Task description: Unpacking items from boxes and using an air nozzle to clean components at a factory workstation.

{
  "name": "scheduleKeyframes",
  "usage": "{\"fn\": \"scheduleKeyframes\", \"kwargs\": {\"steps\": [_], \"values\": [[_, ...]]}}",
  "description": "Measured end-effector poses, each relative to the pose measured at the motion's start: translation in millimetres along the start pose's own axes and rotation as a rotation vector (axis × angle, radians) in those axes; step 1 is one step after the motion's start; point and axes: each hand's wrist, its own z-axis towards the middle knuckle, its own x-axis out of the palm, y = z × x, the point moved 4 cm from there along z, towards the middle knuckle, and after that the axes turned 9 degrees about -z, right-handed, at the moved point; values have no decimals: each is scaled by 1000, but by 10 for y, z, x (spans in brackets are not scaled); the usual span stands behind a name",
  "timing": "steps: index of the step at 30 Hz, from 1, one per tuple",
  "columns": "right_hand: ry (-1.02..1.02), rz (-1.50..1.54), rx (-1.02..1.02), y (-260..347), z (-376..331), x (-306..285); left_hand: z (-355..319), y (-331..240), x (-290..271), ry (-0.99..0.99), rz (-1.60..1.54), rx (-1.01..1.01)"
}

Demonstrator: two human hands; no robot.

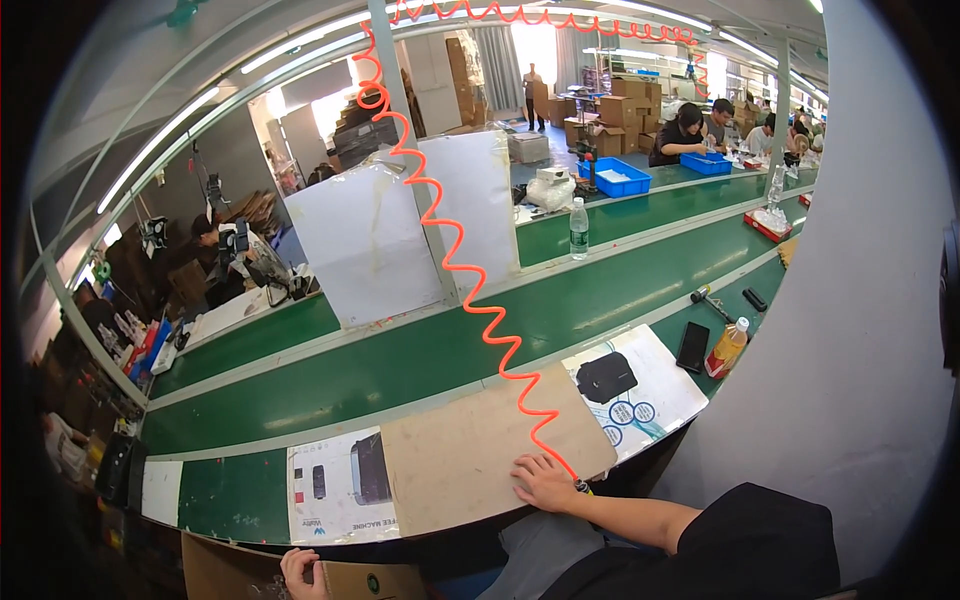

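Right hand [545, 484] on a flat cardboard sheet [465, 450], left hand [302, 574] at an open box [378, 582]

The smooth tan sheet lies on the green surface [235, 495] between a printed left panel [335, 505] and a printed right panel [662, 370]. The right hand's fingers are bent and slightly parted at its near edge; whether the palm closes on anything cannot be told. Beside the wrist, a springy orange coiled hose [465, 268] ends in a small fitting [582, 486]. The left hand curls at the rim of the brown cardboard box, below the near edge; whether it grips cannot be told. Toward the right lie a flat dark rectangular device [692, 346] and a rounded plastic bottle [728, 347].
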Motion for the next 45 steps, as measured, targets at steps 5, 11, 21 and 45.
{"fn": "scheduleKeyframes", "kwargs": {"steps": [5, 11, 21, 45], "values": [[7, -1, -1, 11, -1, -18, 5, -44, -9, 13, 14, 2], [25, 4, 9, 1, -5, -3, -5, -5, -1, 10, 11, -21], [20, 27, 16, 1, 0, -10, -2, 7, 0, 6, -2, -27], [15, 13, 20, 4, 1, -2, 21, -54, 1, 20, -3, -43]]}}
